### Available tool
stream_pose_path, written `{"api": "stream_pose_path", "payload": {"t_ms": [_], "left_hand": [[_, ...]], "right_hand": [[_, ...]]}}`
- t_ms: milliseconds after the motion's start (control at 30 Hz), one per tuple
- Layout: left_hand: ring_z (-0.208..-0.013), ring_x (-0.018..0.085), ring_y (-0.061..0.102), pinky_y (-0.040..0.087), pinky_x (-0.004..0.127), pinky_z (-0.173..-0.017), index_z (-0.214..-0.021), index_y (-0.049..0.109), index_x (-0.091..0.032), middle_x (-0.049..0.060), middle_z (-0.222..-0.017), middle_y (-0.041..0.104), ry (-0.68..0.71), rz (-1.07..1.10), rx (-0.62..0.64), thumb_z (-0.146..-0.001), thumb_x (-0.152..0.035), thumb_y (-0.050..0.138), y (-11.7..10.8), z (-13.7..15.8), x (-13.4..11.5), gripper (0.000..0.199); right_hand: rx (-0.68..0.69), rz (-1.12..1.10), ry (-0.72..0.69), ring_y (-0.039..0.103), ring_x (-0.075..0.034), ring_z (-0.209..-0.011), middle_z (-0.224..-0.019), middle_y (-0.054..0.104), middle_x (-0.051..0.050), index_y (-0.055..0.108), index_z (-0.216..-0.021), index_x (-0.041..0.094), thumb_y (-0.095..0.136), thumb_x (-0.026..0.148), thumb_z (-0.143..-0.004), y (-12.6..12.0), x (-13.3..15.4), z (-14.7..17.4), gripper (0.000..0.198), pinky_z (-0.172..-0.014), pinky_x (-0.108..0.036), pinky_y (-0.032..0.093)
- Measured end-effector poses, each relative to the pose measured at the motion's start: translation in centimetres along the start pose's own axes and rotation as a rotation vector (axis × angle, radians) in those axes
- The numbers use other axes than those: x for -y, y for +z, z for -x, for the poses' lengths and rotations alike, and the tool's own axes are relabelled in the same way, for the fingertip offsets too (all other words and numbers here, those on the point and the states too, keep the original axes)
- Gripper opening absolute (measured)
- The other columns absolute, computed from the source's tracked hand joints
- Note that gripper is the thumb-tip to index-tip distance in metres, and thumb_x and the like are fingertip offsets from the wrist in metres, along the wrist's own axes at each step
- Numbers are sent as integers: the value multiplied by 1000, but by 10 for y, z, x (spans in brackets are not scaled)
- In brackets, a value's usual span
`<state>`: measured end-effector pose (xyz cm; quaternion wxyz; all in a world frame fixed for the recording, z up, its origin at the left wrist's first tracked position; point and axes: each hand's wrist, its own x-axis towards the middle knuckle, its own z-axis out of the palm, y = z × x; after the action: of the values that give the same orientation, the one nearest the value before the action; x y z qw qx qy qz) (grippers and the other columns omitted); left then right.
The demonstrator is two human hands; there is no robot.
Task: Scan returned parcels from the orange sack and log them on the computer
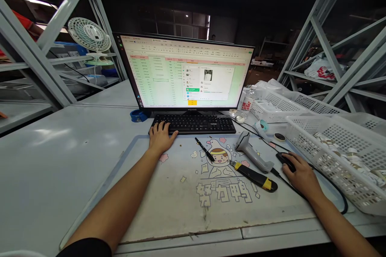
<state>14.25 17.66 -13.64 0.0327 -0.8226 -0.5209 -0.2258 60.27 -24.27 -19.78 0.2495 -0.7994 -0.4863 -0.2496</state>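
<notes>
My left hand [161, 136] rests on the left end of a black keyboard [208, 124], fingers spread over the keys. At the right, my right hand [301, 174] is wrapped over a black computer mouse [286, 162]. Left of that hand lie a grey barcode scanner [255, 154] with a cable and a black-and-yellow utility knife [253, 176], its tip pointing left. A black pen [205, 149] lies on the printed desk mat [169, 209]. Behind the keyboard stands a monitor [169, 88] showing a spreadsheet with a chat window over it.
White plastic baskets [334, 128] line the right side, one holding several small bottles [356, 158]. Behind the mat are tape rolls [279, 137], a white mouse [239, 119], a plastic bottle [247, 102] and a blue tape roll [138, 115]. A fan [89, 35] is by the left metal rack.
</notes>
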Motion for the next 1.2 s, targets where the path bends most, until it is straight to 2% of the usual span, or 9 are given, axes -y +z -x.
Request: {"api": "stream_pose_path", "payload": {"t_ms": [100, 267, 433, 633, 833, 1033, 1200], "left_hand": [[-159, 45, 33, 24, 61, -132, -158, 55, -15, 19, -170, 45, 7, 6, -5, -103, -64, 37, 2, -1, 1, 76], [-158, 45, 34, 25, 61, -131, -157, 55, -16, 18, -170, 45, -2, 9, -11, -103, -63, 39, 3, 0, 1, 74], [-160, 46, 30, 23, 59, -133, -160, 50, -11, 19, -173, 40, -24, 58, 8, -103, -60, 45, -5, 6, -6, 75], [-162, 45, 27, 24, 60, -133, -160, 51, -15, 16, -176, 36, 1, 70, 46, -104, -60, 47, -8, 9, -6, 72], [-161, 48, 28, 22, 66, -131, -149, 62, -17, 17, -175, 38, 48, 73, 63, -102, -61, 50, -10, 7, -6, 66], [-160, 45, 30, 23, 64, -131, -151, 61, -17, 17, -173, 41, 49, 26, 29, -102, -63, 46, -4, 4, -2, 68], [-161, 46, 28, 22, 66, -131, -152, 60, -17, 18, -172, 43, 52, 23, 2, -102, -64, 42, 2, 2, 1, 71]], "right_hand": [[0, 5, 16, 68, -35, -125, -142, 68, -13, 72, -131, 24, 52, 45, -100, -2, 3, -1, 43, -108, -52, 57], [42, -13, 30, 68, -35, -126, -143, 68, -12, 64, -145, 25, 52, 43, -99, -9, 10, -3, 50, -110, -52, 56], [25, -32, 25, 68, -40, -126, -141, 69, -14, 65, -144, 23, 52, 49, -97, -12, 7, -3, 56, -113, -59, 54], [76, -15, 58, 68, -45, -124, -143, 68, -15, 66, -143, 26, 53, 55, -94, -7, -4, -3, 58, -102, -62, 59], [19, -9, -5, 68, -40, -125, -141, 68, -16, 66, -141, 22, 50, 52, -99, -5, -1, -4, 54, -111, -60, 56], [3, 0, -9, 68, -35, -126, -141, 67, -16, 67, -139, 21, 48, 49, -105, -5, 4, -5, 49, -112, -53, 56], [-6, -23, -7, 67, -34, -127, -142, 65, -16, 68, -138, 22, 47, 49, -107, -3, 7, -6, 46, -111, -53, 57]]}}
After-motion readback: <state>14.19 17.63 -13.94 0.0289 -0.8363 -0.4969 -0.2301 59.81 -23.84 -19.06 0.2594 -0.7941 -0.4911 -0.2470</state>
